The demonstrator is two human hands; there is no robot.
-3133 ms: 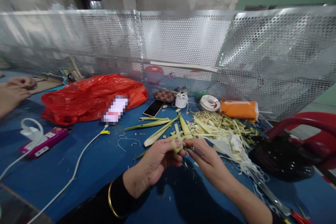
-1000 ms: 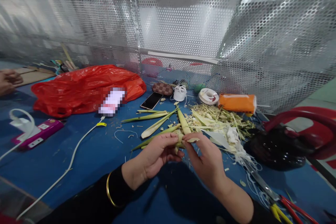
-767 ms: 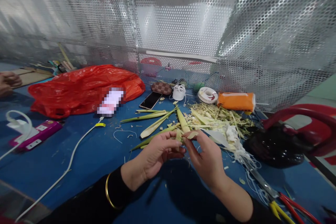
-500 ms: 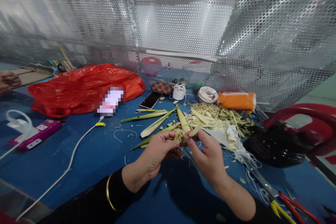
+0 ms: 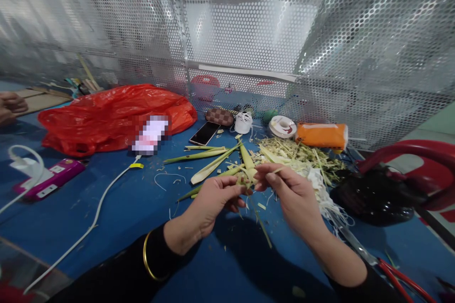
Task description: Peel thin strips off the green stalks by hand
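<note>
My left hand (image 5: 209, 203) is closed, pinching a small folded piece of pale green palm leaf (image 5: 243, 178) above the blue table (image 5: 124, 213). My right hand (image 5: 291, 191) is closed too, and pulls a thin leaf strip (image 5: 275, 169) away to the right of that piece. A gold bangle sits on my left wrist. Long green leaf blades (image 5: 209, 163) lie just beyond my hands. A heap of leaf trimmings (image 5: 298, 156) lies behind my right hand.
A red plastic bag (image 5: 113, 116), a phone (image 5: 204, 133), a brown pouch (image 5: 219, 116), a tape roll (image 5: 282, 127) and an orange pack (image 5: 322, 135) lie before the perforated metal screen (image 5: 249, 33). A pink power bank (image 5: 50, 179) with white cable lies left. A black bag (image 5: 377, 196) and red-handled pliers (image 5: 401, 277) lie right. Another person's hand (image 5: 10, 104) rests far left.
My right hand has moved up and to the right, drawing a leaf strip away from the folded piece. My left hand stays in place, still pinching it.
</note>
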